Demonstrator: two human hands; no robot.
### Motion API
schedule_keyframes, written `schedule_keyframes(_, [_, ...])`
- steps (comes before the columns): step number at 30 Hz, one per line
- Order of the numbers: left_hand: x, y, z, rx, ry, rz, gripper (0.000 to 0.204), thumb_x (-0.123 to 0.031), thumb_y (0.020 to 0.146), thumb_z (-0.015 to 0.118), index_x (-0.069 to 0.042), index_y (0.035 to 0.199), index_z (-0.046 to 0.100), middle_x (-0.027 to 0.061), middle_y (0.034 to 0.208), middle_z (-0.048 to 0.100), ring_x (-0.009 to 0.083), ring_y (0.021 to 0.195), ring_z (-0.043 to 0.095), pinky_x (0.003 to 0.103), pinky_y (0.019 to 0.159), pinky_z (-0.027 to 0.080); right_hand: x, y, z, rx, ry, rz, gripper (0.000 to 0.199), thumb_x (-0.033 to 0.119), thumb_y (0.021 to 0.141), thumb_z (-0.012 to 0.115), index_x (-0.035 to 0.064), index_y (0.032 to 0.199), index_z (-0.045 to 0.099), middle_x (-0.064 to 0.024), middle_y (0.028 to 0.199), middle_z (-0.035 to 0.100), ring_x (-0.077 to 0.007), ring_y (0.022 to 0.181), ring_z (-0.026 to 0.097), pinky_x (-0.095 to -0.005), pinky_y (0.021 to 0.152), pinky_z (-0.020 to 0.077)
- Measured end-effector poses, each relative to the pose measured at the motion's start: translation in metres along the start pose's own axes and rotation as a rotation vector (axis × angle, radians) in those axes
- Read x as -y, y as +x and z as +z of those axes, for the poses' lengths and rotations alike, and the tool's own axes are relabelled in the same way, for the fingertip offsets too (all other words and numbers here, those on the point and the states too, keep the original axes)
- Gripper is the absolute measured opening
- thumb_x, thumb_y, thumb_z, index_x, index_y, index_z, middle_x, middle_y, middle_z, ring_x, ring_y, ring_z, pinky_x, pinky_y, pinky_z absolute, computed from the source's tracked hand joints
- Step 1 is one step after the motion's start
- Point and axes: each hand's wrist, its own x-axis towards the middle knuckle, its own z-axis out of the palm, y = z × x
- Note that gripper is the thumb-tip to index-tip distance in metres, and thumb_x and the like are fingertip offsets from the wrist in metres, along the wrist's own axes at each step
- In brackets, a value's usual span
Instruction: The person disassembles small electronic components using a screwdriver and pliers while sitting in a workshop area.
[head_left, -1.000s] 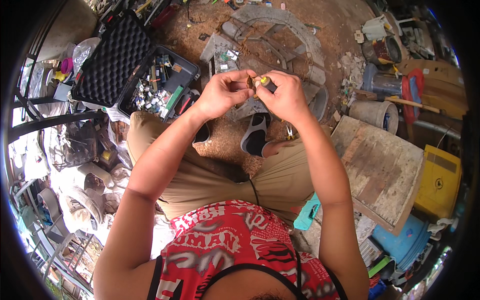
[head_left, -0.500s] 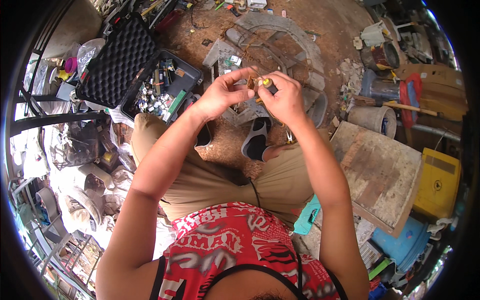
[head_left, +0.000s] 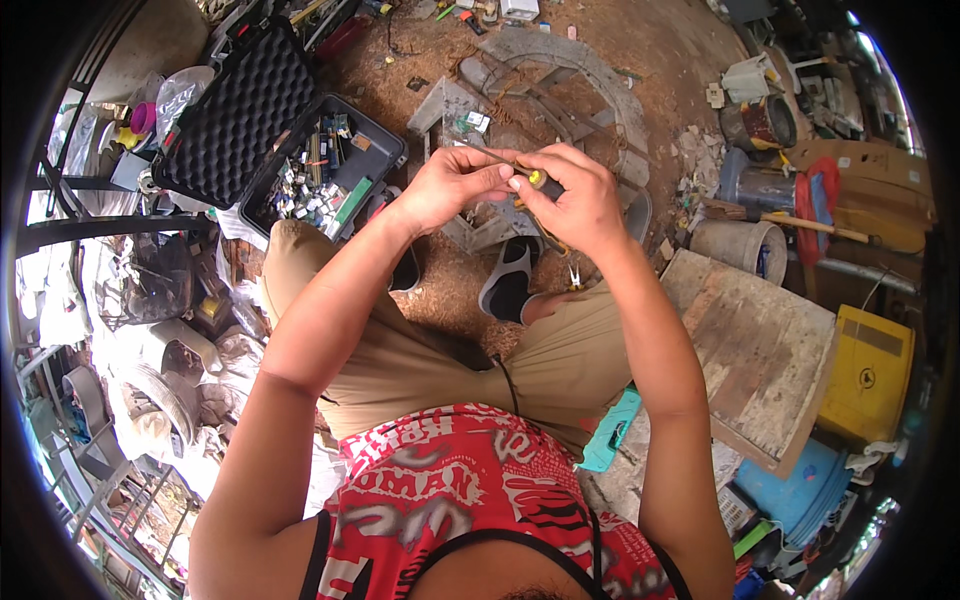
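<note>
A screwdriver with a dark handle and a yellow collar is gripped in my right hand. Its thin shaft points up and to the left, passing across the fingers of my left hand. The left thumb and fingers are pinched together close to the shaft, and whatever lies between them is hidden. Both hands are raised in front of my knees, almost touching each other. Below the right hand, a pair of pliers with yellow handles appears beside my leg.
On the left lies an open black case with foam in its lid and many small parts inside. Ahead is a round grey metal frame. To the right are a worn wooden board, a bucket and a yellow box.
The screwdriver shaft has swung to a flatter, leftward angle over the left fingers. A small brown piece seen earlier between the left thumb and fingers is now out of sight.
</note>
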Motion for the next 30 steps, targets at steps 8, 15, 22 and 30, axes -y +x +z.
schedule_keyframes(8, [-0.008, -0.002, 0.005, 0.024, -0.024, -0.04, 0.041, -0.02, 0.093, 0.067, 0.003, 0.125, 0.059, 0.0098, 0.111, 0.069, 0.0138, 0.099, 0.066, 0.029, 0.089, 0.054, 0.002, 0.004, -0.007, 0.047, -0.079, 0.017, 0.018, 0.008, 0.076, 0.072, 0.0046, 0.093, 0.068, -0.0106, 0.086, 0.066, -0.0307, 0.077, 0.065, -0.0373, 0.067, 0.0521])
schedule_keyframes(15, [0.002, 0.001, -0.003, 0.066, -0.179, -0.012, 0.034, -0.011, 0.09, 0.067, 0.002, 0.121, 0.06, 0.0077, 0.108, 0.068, 0.0146, 0.099, 0.066, 0.03, 0.09, 0.055, 0.001, 0.003, 0.003, -0.017, -0.012, 0.012, 0.018, 0.004, 0.075, 0.07, 0.0055, 0.093, 0.068, -0.0105, 0.084, 0.066, -0.0289, 0.077, 0.066, -0.0365, 0.068, 0.0527])
schedule_keyframes(22, [0.002, 0.003, -0.006, -0.047, -0.318, -0.032, 0.036, -0.016, 0.092, 0.065, 0.003, 0.121, 0.058, 0.0113, 0.108, 0.067, 0.0183, 0.096, 0.068, 0.032, 0.092, 0.055, -0.014, 0.014, -0.006, -0.098, 0.096, 0.193, 0.012, 0.011, 0.084, 0.071, 0.0016, 0.09, 0.069, -0.0126, 0.086, 0.07, -0.0261, 0.079, 0.069, -0.033, 0.07, 0.0531])
schedule_keyframes(30, [-0.002, 0.002, -0.004, -0.141, -0.177, -0.132, 0.02, -0.02, 0.094, 0.065, -0.002, 0.102, 0.065, 0.0079, 0.095, 0.07, 0.0151, 0.082, 0.07, 0.027, 0.078, 0.058, -0.007, 0.013, 0.01, -0.123, 0.016, 0.076, 0.012, 0.011, 0.083, 0.071, 0.0056, 0.094, 0.07, -0.0093, 0.089, 0.069, -0.0286, 0.082, 0.068, -0.0336, 0.07, 0.0524])
